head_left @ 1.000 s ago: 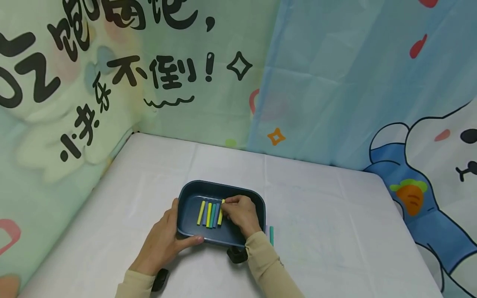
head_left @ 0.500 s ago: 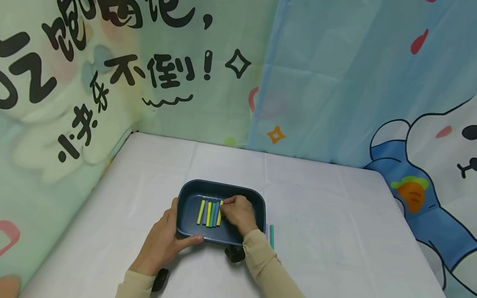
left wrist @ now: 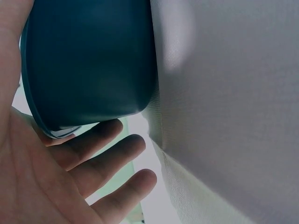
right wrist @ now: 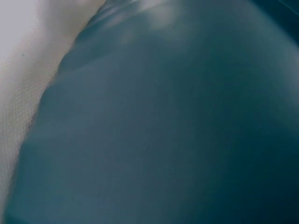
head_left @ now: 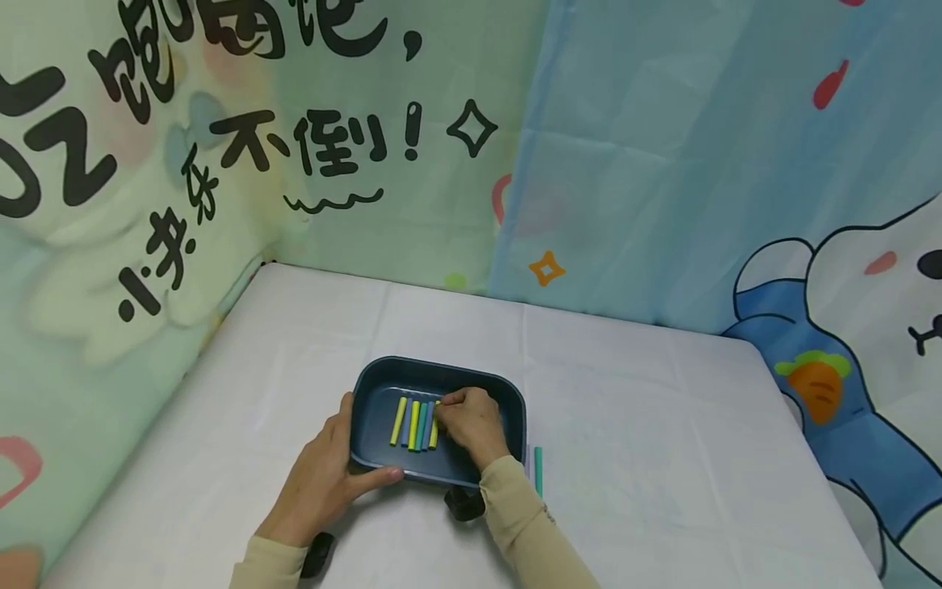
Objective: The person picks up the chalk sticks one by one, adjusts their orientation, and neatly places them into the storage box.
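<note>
A dark blue rectangular tray (head_left: 370, 425) stands on the white cloth. Side by side in it lies a row of chalk-like sticks, yellow, purple-blue and teal. At the row's right end my right hand (head_left: 477, 421) pinches the upper part of a yellow chalk stick (head_left: 432, 438), whose lower end shows below the fingertips. My left hand (head_left: 320, 474) steadies the tray's near left corner, thumb along the front and fingers against the left side. In the left wrist view its outstretched fingers (left wrist: 110, 158) lie beside the tray's outer wall (left wrist: 93, 60). That wall fills most of the right wrist view.
Just right of the tray, a teal stick (head_left: 539, 471) and a purple stick (head_left: 527, 460) lie on the cloth (head_left: 648, 442), the purple one partly hidden. Printed fabric walls (head_left: 383, 237) border the table at the back and left. A black wrist camera (head_left: 464, 503) sits under my right wrist.
My right hand and the yellow stick shift slightly left, closer to the row, then stay nearly still. My left hand and the tray hold their places.
</note>
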The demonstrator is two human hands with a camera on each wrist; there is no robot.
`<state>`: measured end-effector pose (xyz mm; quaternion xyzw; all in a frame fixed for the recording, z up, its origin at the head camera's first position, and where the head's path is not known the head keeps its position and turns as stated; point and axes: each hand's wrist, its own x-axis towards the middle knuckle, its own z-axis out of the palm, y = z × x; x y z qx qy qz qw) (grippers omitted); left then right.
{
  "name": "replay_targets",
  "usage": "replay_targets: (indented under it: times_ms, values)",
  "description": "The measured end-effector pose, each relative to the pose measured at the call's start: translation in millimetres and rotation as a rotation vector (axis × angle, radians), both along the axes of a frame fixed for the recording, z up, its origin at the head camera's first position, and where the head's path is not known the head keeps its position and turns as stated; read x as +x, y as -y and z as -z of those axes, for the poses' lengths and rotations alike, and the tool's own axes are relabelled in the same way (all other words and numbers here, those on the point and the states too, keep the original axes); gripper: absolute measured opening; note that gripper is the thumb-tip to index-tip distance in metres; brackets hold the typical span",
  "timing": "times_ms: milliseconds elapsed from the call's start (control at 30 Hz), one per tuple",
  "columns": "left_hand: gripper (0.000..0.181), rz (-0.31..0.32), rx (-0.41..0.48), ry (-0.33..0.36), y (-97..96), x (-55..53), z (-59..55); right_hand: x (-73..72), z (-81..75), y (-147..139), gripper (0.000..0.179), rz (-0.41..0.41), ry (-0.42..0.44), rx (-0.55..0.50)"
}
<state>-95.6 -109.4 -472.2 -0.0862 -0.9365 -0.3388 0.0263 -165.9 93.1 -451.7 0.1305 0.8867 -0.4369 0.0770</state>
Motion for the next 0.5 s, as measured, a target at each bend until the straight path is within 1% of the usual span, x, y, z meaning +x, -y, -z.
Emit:
replay_targets:
  times_ms: [67,300,500]
  values:
    - [0.122,0.000,-0.002,0.000,-0.5,-0.2,0.1,0.5,0.0,-1.1,0.017,0.001,-0.003,-0.006]
    - [0.123,-0.005,0.009,0.015,-0.8,0.3,-0.1,5.6,-4.1,-5.1,0.022,0.018,0.002,-0.087]
    - [0.123,-0.005,0.004,0.020,-0.6,-0.5,-1.2,10.7,-10.5,-8.1,0.024,-0.001,-0.028,-0.089]
